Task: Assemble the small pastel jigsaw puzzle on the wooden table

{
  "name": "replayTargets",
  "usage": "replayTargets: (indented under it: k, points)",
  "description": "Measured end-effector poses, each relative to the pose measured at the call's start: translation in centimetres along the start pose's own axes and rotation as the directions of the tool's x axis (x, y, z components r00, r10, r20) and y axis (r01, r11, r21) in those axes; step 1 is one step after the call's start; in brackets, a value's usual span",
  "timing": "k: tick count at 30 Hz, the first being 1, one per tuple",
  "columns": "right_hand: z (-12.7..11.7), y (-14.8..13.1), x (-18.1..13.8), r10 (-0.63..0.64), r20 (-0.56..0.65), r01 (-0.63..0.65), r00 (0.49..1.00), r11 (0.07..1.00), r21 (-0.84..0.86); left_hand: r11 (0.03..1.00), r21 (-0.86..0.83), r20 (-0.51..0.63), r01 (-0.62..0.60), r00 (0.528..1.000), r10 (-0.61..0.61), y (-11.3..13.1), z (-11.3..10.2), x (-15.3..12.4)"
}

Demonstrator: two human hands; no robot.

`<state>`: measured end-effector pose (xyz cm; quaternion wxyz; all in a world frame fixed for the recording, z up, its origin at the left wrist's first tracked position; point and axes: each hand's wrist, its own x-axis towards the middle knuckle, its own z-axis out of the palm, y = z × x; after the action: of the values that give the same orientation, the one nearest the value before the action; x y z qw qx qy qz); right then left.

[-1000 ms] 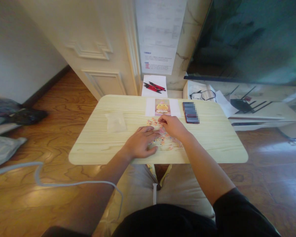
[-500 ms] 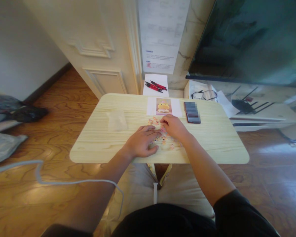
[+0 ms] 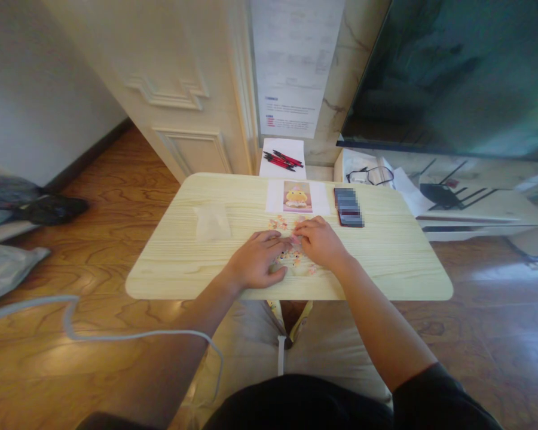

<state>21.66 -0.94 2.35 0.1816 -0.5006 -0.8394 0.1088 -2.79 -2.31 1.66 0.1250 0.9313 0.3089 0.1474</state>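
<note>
Many small pink, orange and yellow pieces (image 3: 291,257), too small for me to name surely, are spread over the pale wooden table (image 3: 170,251). My left hand (image 3: 257,260) lies flat among them on the left, fingers stretched toward the middle and thumb apart. Opposite it, my right hand (image 3: 320,239) has its fingertips drawn together over a pink patch (image 3: 295,240); what is in the pinch, if anything, is too small to make out. Beyond the hands lies a printed picture of a yellow cartoon figure (image 3: 297,196) on white paper.
A phone (image 3: 349,207) rests right of the picture, and a translucent bag (image 3: 213,222) lies to the left. Red and black pens (image 3: 283,160) are on white paper behind the table. A white cable (image 3: 138,336) crosses my left forearm. A large screen (image 3: 452,77) stands at the right.
My right hand has shifted slightly down and toward me, its fingertips now nearer the pink patch. The left hand stays almost where it was.
</note>
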Motion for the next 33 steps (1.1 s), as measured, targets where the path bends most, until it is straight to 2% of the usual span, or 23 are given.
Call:
replayTargets:
  k: [2, 4, 7, 9, 15, 26, 33]
  points:
    - [-0.1, 0.1, -0.4, 0.004, -0.026, -0.003, 1.000, 0.999, 0.033, 1.000, 0.001, -0.007, 0.002, 1.000, -0.002, 0.0, 0.0, 0.0]
    - [-0.4, 0.4, -0.7, 0.036, -0.108, -0.029, 0.993, 0.997, 0.067, 1.000, -0.007, -0.011, 0.001, 1.000, -0.001, 0.0, 0.0, 0.0]
    - [-1.0, 1.3, -1.3, 0.136, -0.255, -0.112, 0.957, 0.988, 0.105, 1.000, -0.025, -0.026, -0.005, 1.000, 0.005, 0.0, -0.1, 0.0]
    - [-1.1, 1.9, -1.6, 0.191, -0.300, -0.164, 0.935, 0.980, 0.111, 1.000, -0.024, -0.036, 0.003, 0.999, -0.004, 0.1, -0.2, 0.1]
    - [-0.2, 2.9, -2.3, 0.238, -0.306, -0.205, 0.922, 0.969, 0.138, 0.999, 0.001, 0.010, 0.033, 0.999, -0.033, 0.1, -0.2, 0.2]
    - [0.1, 2.6, -2.4, 0.287, -0.323, -0.247, 0.902, 0.956, 0.160, 1.000, -0.011, 0.014, 0.026, 1.000, -0.026, -0.1, -0.2, 0.2]
    - [0.8, 2.9, -2.3, 0.219, -0.406, -0.141, 0.887, 0.967, 0.212, 0.999, -0.005, 0.027, 0.038, 0.999, -0.038, 0.0, -0.1, 0.2]
